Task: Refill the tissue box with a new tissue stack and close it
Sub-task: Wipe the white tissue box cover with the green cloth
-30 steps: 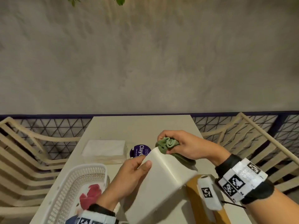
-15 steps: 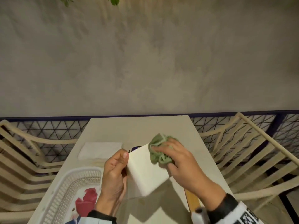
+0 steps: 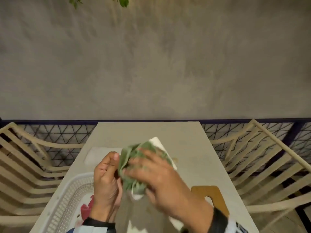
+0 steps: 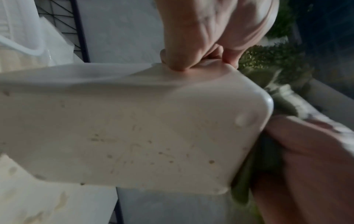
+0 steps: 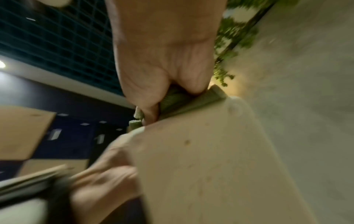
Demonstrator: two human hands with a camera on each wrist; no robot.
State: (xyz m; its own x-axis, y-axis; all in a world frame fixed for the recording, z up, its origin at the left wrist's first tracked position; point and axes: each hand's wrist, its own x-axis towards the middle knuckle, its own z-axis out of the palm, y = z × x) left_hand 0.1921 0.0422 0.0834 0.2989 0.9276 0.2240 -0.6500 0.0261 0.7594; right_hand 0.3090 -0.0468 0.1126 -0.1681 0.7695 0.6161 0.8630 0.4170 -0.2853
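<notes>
At frame centre, above the desk point(image 3: 193, 148), the left hand point(image 3: 106, 180) grips the white box point(image 4: 134, 128) while the right hand point(image 3: 161, 179) clutches a green cloth point(image 3: 134, 158) against it. The stack point(image 3: 101, 154) lies unloaded at left; refilling and closing appear still ahead.

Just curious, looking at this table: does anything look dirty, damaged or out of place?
Yes. The white box held by the left hand is speckled with small brown spots on its flat face. The right hand presses a green cloth against it.
</notes>
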